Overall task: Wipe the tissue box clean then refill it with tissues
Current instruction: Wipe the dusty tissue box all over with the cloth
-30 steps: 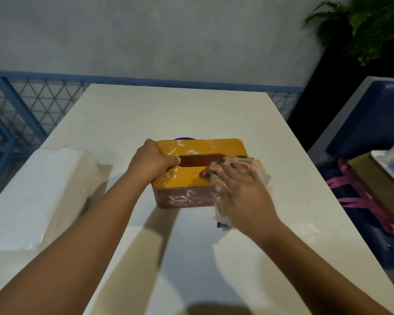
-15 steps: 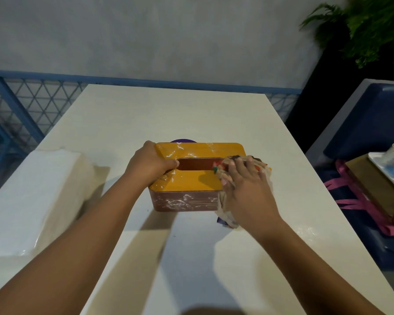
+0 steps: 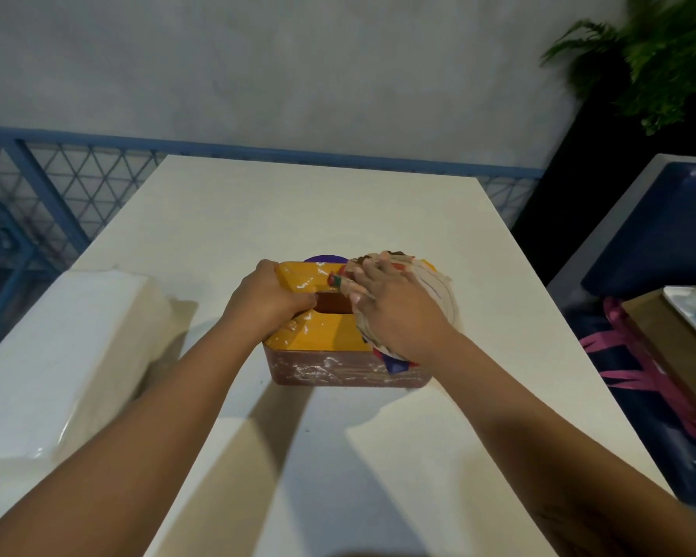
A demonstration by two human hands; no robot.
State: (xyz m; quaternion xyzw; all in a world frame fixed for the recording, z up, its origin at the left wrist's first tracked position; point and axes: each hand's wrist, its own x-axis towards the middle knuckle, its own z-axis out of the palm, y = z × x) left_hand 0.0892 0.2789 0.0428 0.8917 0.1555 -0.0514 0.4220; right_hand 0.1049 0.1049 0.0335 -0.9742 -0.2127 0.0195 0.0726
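Now wiping the lid; refill not yet begun.

I have my left hand (image 3: 272, 305) gripping the left end of the tissue box (image 3: 322, 335), thumb at the slot, fingers curled over the far edge; my right hand (image 3: 394, 311) lies flat, fingers spread, pressing the patterned cloth (image 3: 443, 291) onto the right half of the lid; the box sits mid-table (image 3: 338, 203), between both hands. To do it well, I'd brace hard with the left; sweep along the lid, then the smeared near wall; the wrapped tissues (image 3: 77, 335) wait well apart at the left.
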